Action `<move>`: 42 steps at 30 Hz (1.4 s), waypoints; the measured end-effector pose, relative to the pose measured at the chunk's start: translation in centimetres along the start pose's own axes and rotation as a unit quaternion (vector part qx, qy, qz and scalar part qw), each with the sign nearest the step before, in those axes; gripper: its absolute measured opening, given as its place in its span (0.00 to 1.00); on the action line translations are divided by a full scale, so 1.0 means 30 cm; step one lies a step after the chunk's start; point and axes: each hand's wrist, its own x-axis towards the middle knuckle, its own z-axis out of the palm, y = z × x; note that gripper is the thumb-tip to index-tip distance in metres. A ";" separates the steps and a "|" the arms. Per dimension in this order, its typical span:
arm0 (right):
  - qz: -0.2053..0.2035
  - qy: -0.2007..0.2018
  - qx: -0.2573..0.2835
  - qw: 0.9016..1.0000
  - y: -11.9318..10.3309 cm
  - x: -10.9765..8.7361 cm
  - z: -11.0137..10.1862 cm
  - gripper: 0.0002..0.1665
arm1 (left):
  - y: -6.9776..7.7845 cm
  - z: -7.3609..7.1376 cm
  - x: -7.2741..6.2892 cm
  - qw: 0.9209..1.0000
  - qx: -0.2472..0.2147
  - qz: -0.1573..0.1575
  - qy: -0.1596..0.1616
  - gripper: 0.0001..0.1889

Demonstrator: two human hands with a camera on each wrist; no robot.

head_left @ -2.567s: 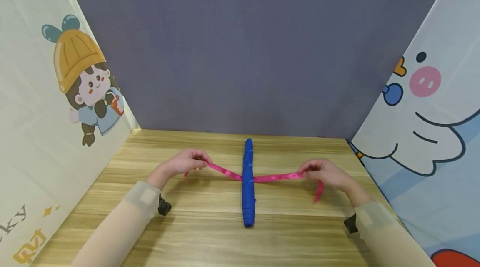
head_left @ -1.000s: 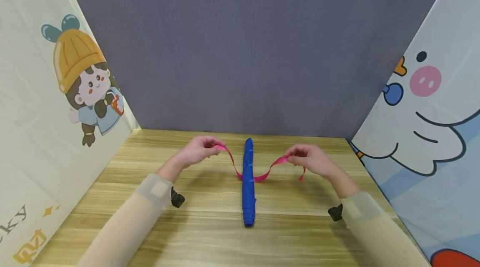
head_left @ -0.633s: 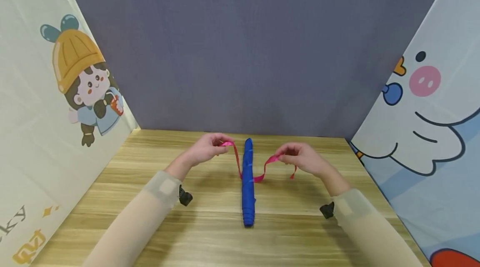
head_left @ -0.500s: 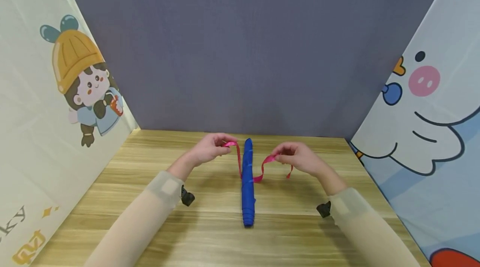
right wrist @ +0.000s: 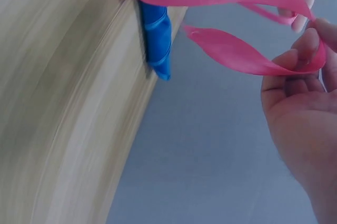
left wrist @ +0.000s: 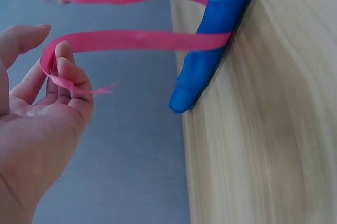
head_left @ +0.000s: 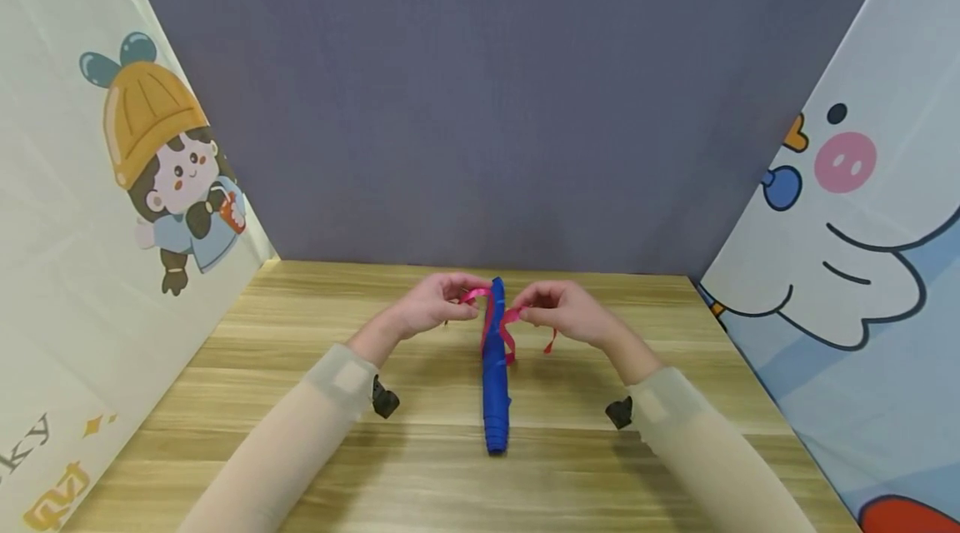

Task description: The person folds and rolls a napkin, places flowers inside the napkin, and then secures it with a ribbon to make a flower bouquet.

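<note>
A tightly rolled blue cloth (head_left: 496, 400) lies lengthwise on the wooden table. Under its middle passes a pink ribbon (left wrist: 142, 41), whose two ends rise on either side of the roll. My left hand (head_left: 435, 302) holds one end above the roll's left side. In the left wrist view the ribbon bends round the curled fingers (left wrist: 73, 74), with the thumb apart from them. On the other side my right hand (head_left: 573, 312) pinches the second end between thumb and fingers; its loose tail (right wrist: 226, 53) hangs free. Both hands are close together over the roll's far half.
The wooden table (head_left: 300, 450) spreads around the roll. A grey-blue panel (head_left: 480, 100) closes off the back. Printed cartoon cloths stand at the left (head_left: 67, 333) and right (head_left: 885, 283). Black wrist cameras sit beneath both sleeves.
Both hands have moved inward from wide apart to above the roll, keeping hold of the ribbon. The ribbon, earlier stretched out sideways, now rises in slack curves. The roll has stayed put.
</note>
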 end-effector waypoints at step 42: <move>0.050 0.123 -0.001 0.991 0.008 0.073 0.112 0.16 | -0.021 0.093 0.044 0.995 -0.074 0.014 0.062 0.34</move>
